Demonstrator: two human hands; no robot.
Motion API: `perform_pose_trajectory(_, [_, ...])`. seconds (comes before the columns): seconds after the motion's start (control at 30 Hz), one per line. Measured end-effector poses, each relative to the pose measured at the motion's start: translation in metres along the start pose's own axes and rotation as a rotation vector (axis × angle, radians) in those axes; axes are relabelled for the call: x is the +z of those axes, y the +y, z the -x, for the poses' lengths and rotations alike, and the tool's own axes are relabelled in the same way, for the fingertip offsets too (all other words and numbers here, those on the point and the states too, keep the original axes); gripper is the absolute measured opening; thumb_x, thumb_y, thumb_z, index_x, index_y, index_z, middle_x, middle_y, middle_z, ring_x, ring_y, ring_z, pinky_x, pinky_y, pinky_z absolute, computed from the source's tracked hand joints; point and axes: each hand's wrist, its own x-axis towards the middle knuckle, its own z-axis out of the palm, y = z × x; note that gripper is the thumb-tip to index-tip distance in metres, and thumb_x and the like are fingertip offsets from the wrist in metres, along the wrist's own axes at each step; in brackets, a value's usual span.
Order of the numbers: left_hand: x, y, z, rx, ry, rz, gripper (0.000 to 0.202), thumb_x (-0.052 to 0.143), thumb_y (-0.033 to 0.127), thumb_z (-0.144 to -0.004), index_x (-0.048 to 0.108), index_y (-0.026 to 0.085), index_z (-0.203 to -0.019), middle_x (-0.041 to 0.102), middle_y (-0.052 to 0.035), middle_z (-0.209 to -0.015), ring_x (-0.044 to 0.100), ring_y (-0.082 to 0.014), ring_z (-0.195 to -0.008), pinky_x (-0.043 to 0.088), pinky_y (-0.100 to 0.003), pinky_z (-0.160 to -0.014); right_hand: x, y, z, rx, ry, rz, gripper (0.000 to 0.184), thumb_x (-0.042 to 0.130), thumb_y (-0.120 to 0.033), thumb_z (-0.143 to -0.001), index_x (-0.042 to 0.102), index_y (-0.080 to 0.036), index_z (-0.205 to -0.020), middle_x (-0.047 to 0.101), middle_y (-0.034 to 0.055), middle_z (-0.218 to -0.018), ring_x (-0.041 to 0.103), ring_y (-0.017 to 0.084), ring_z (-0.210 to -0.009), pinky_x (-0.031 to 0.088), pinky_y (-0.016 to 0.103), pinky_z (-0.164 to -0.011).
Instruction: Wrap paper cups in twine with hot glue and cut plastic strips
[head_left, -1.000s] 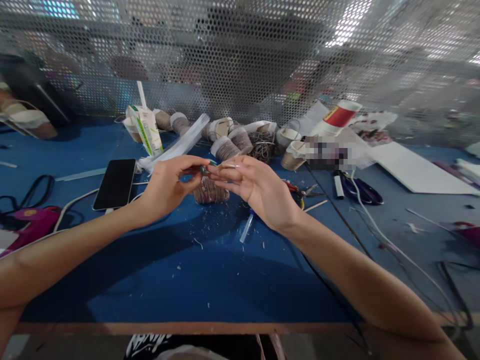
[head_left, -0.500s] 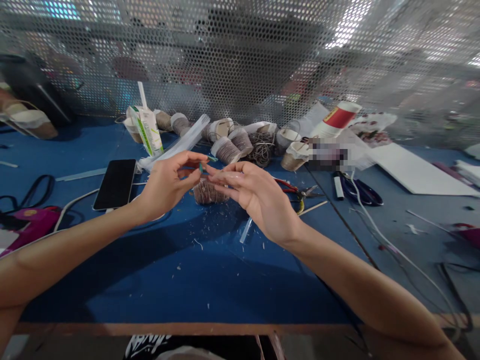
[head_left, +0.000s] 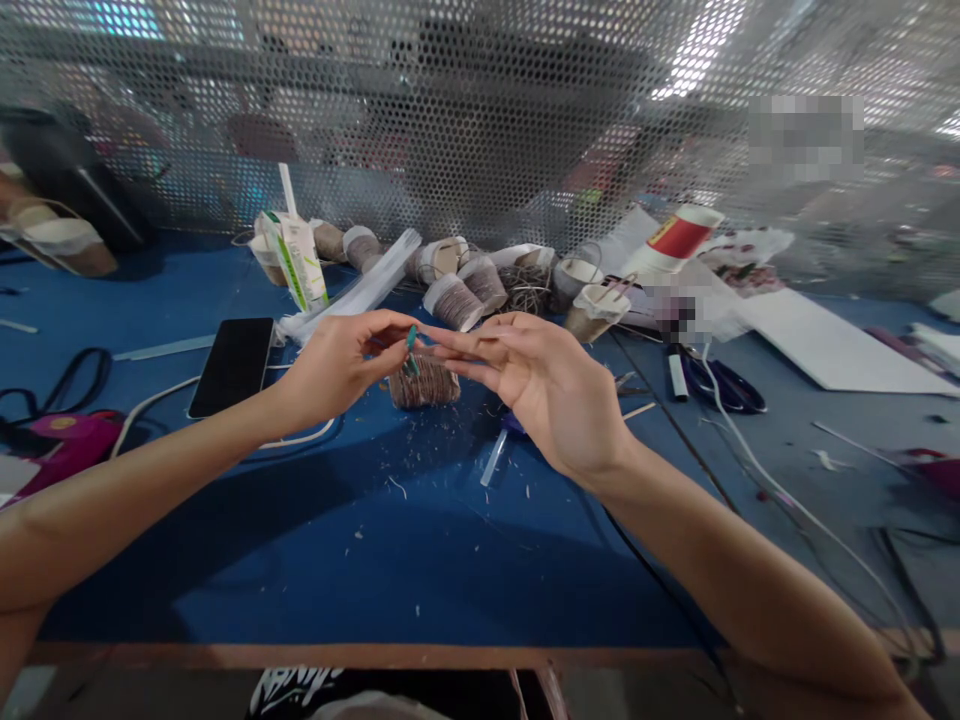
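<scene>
My left hand (head_left: 341, 365) is raised over the blue table (head_left: 315, 560), its thumb and fingers pinched on a small green stem-like piece (head_left: 411, 342). My right hand (head_left: 544, 385) faces it with fingers stretched out, the fingertips touching the same green piece. Just behind and below both hands a brown twine-wrapped cup (head_left: 424, 382) lies on the table. A short clear tube (head_left: 493, 458) lies on the table under my right wrist.
A black phone (head_left: 231, 366) and a milk carton with a straw (head_left: 296, 258) are at the left. Several twine-wrapped cups (head_left: 461, 290) line the perforated metal screen (head_left: 480, 110). Red paper cup (head_left: 675, 240), scissors (head_left: 724, 385), marker (head_left: 675, 372), white cables (head_left: 787, 490) and a pink tool (head_left: 56, 445) lie around.
Both hands stay together over the wrapped cup; my right hand has shifted slightly right and its fingers have stretched flatter. The green piece has turned more upright between the fingertips.
</scene>
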Motion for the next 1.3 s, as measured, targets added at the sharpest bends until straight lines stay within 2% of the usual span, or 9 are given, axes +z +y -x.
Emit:
perform_pose_trajectory(0.27, [0.003,0.001,0.002,-0.013,0.067,0.018,0.03,0.05,0.035,-0.087,0.067,0.015,-0.104,0.071,-0.0029,-0.074,0.067,-0.0141,-0.073,0.055,-0.023,-0.067,0.004,0.011,0.005,0.012,0.003,0.089,0.019,0.058,-0.038,-0.082,0.047,-0.023,-0.078,0.059,0.0026,-0.082,0.06,0.023,-0.098,0.046,0.041,-0.087])
perform_pose_trajectory(0.37, [0.003,0.007,0.002,-0.049,0.08,0.055,0.027,0.051,0.032,-0.087,0.067,0.016,-0.101,0.072,-0.0029,-0.075,0.067,-0.0145,-0.074,0.055,-0.023,-0.067,0.008,0.013,0.009,0.011,-0.02,0.082,0.018,0.058,-0.035,-0.084,0.044,-0.024,-0.082,0.054,-0.0018,-0.072,0.059,0.018,-0.083,0.045,0.036,-0.079])
perform_pose_trajectory(0.47, [0.003,0.012,0.001,-0.075,0.081,0.142,0.026,0.05,0.03,-0.086,0.066,0.015,-0.1,0.073,-0.004,-0.079,0.068,-0.0147,-0.077,0.056,-0.024,-0.071,0.012,0.011,0.014,0.011,-0.036,0.135,0.016,0.055,-0.033,-0.086,0.043,-0.024,-0.083,0.046,-0.0053,-0.063,0.051,0.013,-0.064,0.042,0.031,-0.067])
perform_pose_trajectory(0.57, [0.004,0.014,0.0,-0.094,0.092,0.186,0.025,0.049,0.027,-0.085,0.066,0.015,-0.099,0.073,-0.0044,-0.08,0.068,-0.0146,-0.077,0.057,-0.025,-0.075,0.014,0.01,0.018,-0.003,-0.037,0.212,0.015,0.055,-0.031,-0.086,0.043,-0.024,-0.082,0.043,-0.006,-0.062,0.043,0.011,-0.057,0.037,0.03,-0.06])
perform_pose_trajectory(0.73, [0.005,0.012,-0.001,-0.107,0.097,0.243,0.023,0.048,0.023,-0.084,0.066,0.013,-0.095,0.072,-0.005,-0.081,0.068,-0.0139,-0.074,0.057,-0.026,-0.072,0.015,0.013,0.018,-0.021,-0.024,0.199,0.013,0.057,-0.029,-0.084,0.045,-0.024,-0.084,0.05,-0.0052,-0.067,0.048,0.012,-0.061,0.039,0.029,-0.062])
perform_pose_trajectory(0.83, [0.006,0.01,-0.002,-0.099,0.108,0.285,0.022,0.049,0.024,-0.084,0.064,0.011,-0.095,0.071,-0.0049,-0.082,0.068,-0.013,-0.072,0.058,-0.025,-0.071,0.014,0.014,0.011,-0.029,0.054,0.017,0.013,0.057,-0.026,-0.08,0.044,-0.024,-0.077,0.058,-0.0016,-0.074,0.059,0.016,-0.081,0.044,0.033,-0.076])
perform_pose_trajectory(0.93, [0.008,0.007,-0.002,-0.099,0.108,0.304,0.023,0.049,0.024,-0.084,0.062,0.011,-0.098,0.071,-0.0044,-0.081,0.067,-0.0121,-0.071,0.058,-0.025,-0.071,0.011,0.014,0.002,-0.015,0.114,-0.182,0.015,0.054,-0.023,-0.076,0.041,-0.023,-0.068,0.066,0.0029,-0.084,0.062,0.021,-0.098,0.044,0.038,-0.089])
perform_pose_trajectory(1.17, [0.012,-0.002,-0.002,-0.063,0.078,0.369,0.014,0.047,0.018,-0.085,0.056,0.012,-0.095,0.068,-0.0028,-0.079,0.066,-0.0099,-0.072,0.055,-0.022,-0.07,0.0,0.017,-0.011,0.121,0.147,-0.346,0.005,0.052,-0.025,-0.07,0.051,-0.022,-0.067,0.071,0.0067,-0.089,0.064,0.024,-0.095,0.045,0.044,-0.094])
perform_pose_trajectory(1.3, [0.012,-0.001,0.002,-0.019,0.073,0.338,0.014,0.045,0.025,-0.09,0.053,0.015,-0.096,0.063,0.0,-0.071,0.062,-0.0088,-0.065,0.052,-0.021,-0.062,-0.001,0.019,-0.011,0.128,0.123,-0.334,0.006,0.054,-0.027,-0.069,0.05,-0.022,-0.067,0.07,0.0061,-0.088,0.063,0.025,-0.096,0.046,0.045,-0.091])
